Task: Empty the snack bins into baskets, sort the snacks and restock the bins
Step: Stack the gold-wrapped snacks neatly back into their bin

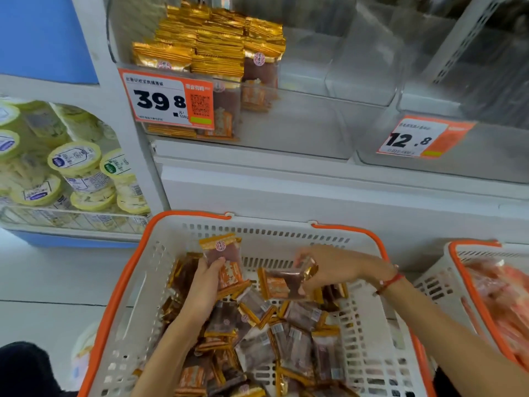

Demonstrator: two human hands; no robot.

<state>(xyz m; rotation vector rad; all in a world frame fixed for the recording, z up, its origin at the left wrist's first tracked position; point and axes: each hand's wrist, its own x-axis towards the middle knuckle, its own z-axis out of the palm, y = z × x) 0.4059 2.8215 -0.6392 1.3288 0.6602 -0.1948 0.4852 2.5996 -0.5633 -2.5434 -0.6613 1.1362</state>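
Note:
A white basket (148, 270) with orange handles sits below the shelf, holding several brown-and-gold snack packets (289, 336). My left hand (204, 285) grips a stack of these packets (226, 259) upright at the basket's far left. My right hand (329, 267) pinches one packet (282, 283) lying sideways over the pile. Above, a clear bin (300, 121) with a 39.8 price tag (167, 100) holds neat stacks of the same gold packets (211, 44) on its left side.
A second orange-rimmed basket (458, 253) with pink-orange packets stands at the right. A clear bin with a 12.8 tag (420, 137) sits on the shelf at right. Green-lidded tubs (74, 159) fill the left shelf.

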